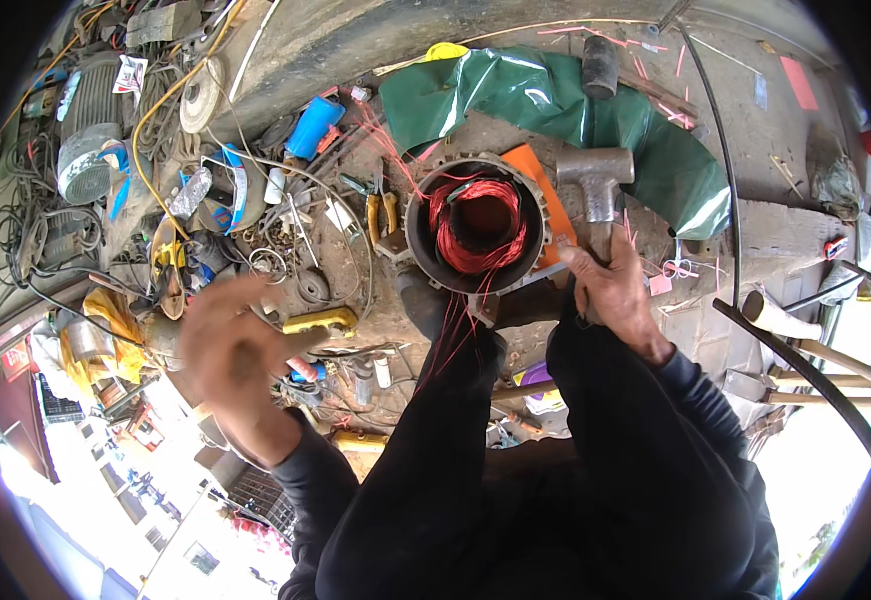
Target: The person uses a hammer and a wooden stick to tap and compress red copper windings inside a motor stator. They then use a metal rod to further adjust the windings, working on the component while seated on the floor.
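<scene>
Left hand [240, 350]: seen blurred, near a yellow tool [320, 321]; fingers seem loosely spread, nothing made out in it. Whether anything small is gripped cannot be told.
Motor housing [416, 235]: set on the ground ahead of the knees, open end up, between the two hands.
Red winding [449, 250]: bundled as a ring inside the housing, centre left hollow. Judged done: wire placed in the shell. Seating in the slots can't be confirmed from here.
Red leads [452, 335]: run out loose over the rim, toward the knees and toward upper left. Judged left over: ends not yet gathered or connected.
Hammer [595, 168]: held by the right hand [620, 290], fingers closed round the handle; head kept just beside the housing, apart from it.
Ground, left: dusty, crowded with cables, a finned grey motor [92, 140], a blue cylinder [314, 128], yellow-handled pliers [389, 212].
Ground, centre: green sheet [555, 85] spread behind the housing, black mallet head [600, 68] laid on it, orange sheet [527, 165] tucked close by.
Ground, right: scissors [677, 268], wooden-handled tools [840, 360] and a black hose [720, 130] scattered.
Room: rough workshop space, lit by strong daylight from both lower corners.
</scene>
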`<state>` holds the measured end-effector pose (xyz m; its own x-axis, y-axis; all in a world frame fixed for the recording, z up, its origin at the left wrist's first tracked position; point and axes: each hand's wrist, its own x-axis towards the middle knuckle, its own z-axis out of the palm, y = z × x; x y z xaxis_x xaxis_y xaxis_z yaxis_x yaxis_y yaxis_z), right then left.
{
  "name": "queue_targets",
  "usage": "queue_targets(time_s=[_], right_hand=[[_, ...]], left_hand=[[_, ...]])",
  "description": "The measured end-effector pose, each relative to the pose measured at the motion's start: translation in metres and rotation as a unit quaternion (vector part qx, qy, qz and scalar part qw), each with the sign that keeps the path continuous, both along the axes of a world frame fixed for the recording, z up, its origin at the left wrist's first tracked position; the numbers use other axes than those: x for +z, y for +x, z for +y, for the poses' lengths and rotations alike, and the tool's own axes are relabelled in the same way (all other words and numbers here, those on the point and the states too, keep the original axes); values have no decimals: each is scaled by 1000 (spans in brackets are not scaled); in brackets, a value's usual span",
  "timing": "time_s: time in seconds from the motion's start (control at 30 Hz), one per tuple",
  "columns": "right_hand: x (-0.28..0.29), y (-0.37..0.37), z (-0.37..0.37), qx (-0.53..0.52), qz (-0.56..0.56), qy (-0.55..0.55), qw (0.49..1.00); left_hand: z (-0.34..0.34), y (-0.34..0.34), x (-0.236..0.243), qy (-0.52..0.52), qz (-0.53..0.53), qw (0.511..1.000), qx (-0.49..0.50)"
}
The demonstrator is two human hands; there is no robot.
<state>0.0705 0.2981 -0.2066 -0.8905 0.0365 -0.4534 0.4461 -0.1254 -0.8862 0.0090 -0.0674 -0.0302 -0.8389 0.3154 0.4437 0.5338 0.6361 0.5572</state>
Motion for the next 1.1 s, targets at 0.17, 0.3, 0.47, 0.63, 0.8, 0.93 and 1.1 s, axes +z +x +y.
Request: queue_targets(time_s=[0.17,0.3,0.47,0.63,0.8,0.93,1.1], right_hand=[[-30,14,-12,-11,-30,-19,999],[-41,6,-14,74,13,151,986],[-63,-31,15,51,-15,171,984],[-74,-73,26,147,85,110,979],[-83,-93,29,138,158,62,976],[-96,-93,46,242,169,192,936],[-129,-81,65,166,88,164,968]], left_hand=[[25,-1,-84,17,-494,842,214],[34,10,-118,17,-364,917,160],[41,17,-121,-83,-308,924,208],[48,66,-108,-16,-374,909,184],[44,63,-121,37,-381,904,191],[42,58,-117,70,-360,910,192],[27,47,-66,137,-329,916,183]])
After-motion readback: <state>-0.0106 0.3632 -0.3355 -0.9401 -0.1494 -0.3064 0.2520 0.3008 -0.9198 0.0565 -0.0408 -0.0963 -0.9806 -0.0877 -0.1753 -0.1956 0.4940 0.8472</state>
